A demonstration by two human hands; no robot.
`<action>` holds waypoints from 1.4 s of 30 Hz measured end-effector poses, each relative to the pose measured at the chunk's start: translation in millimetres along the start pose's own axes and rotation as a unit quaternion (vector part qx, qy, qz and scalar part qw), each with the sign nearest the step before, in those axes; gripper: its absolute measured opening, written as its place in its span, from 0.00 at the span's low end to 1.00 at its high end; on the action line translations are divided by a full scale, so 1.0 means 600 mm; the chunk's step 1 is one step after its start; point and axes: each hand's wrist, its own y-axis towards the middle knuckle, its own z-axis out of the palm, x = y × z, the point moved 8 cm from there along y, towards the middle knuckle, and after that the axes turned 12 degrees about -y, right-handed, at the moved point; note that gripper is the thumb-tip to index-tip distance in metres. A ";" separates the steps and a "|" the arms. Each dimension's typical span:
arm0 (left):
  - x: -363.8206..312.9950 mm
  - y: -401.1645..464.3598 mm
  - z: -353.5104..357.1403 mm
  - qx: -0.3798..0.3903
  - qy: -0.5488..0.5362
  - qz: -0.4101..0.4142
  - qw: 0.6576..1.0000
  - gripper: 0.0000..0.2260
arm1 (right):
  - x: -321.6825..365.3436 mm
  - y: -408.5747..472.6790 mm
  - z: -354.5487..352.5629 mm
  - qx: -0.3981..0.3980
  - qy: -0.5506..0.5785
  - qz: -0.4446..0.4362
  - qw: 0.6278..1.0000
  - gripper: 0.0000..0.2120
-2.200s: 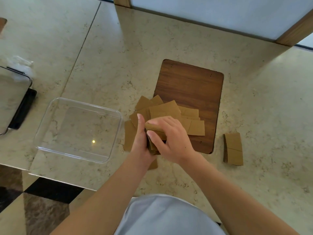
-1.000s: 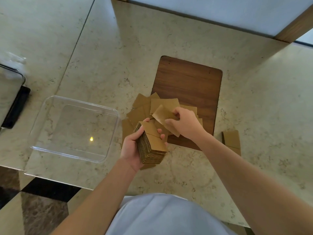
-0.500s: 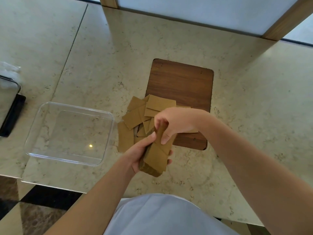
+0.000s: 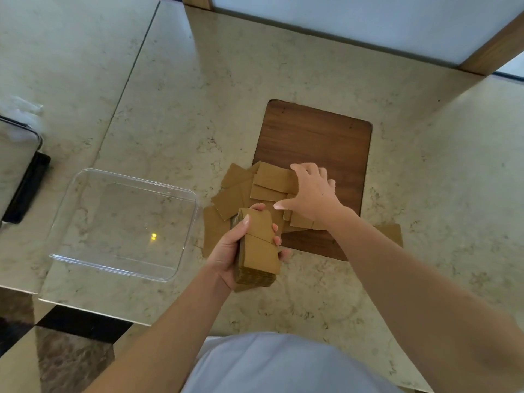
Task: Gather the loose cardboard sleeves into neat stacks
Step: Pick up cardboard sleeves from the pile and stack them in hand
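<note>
Holding a thick stack of sleeves (image 4: pixel 259 248) in the left hand (image 4: pixel 226 251), the person has the grip wrapped round its long sides, thumb on the top face and fingertips (image 4: pixel 276 239) curled over the right edge, the stack lifted just above the surface (image 4: pixel 312 302). The right hand (image 4: pixel 312 194) reaches to the far side, palm down and fingers spread over the loose sleeves (image 4: pixel 255 191) lying half on the wooden board (image 4: pixel 317 137); it presses on the top one, and I cannot tell whether it has pinched anything yet. These look light, stiff and flat (corrugated edges, likely to slide off each other), so I'd take each by a short edge. A clear tray (image 4: pixel 71 245) sits to the left. One more sleeve (image 4: pixel 392 232) peeks out right of the forearm.
</note>
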 end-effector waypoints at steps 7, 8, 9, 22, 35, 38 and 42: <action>-0.019 -0.003 -0.024 -0.078 -0.013 0.054 0.995 0.24 | -0.082 -0.062 0.033 0.011 -0.084 -0.028 0.996 0.58; -0.017 -0.002 -0.022 -0.080 -0.011 0.054 0.995 0.24 | -0.090 -0.069 0.038 0.001 -0.092 -0.028 0.995 0.55; -0.014 0.000 -0.019 -0.083 -0.005 0.053 0.995 0.25 | -0.094 -0.076 0.042 -0.011 -0.096 -0.027 0.995 0.51; 0.023 0.019 -0.010 -0.112 0.051 0.031 0.992 0.26 | -0.114 -0.145 0.018 -0.092 -0.005 -0.010 0.996 0.33; 0.057 0.007 -0.022 -0.098 0.095 -0.073 0.988 0.39 | 0.040 -0.232 -0.040 0.083 0.234 -0.239 0.939 0.35; 0.046 0.007 -0.003 -0.032 0.092 -0.053 0.994 0.31 | 0.047 -0.227 -0.035 0.110 0.237 -0.246 0.933 0.37; 0.042 0.011 -0.007 -0.027 0.064 -0.043 0.997 0.30 | 0.011 -0.187 -0.014 0.146 0.327 -0.200 0.912 0.37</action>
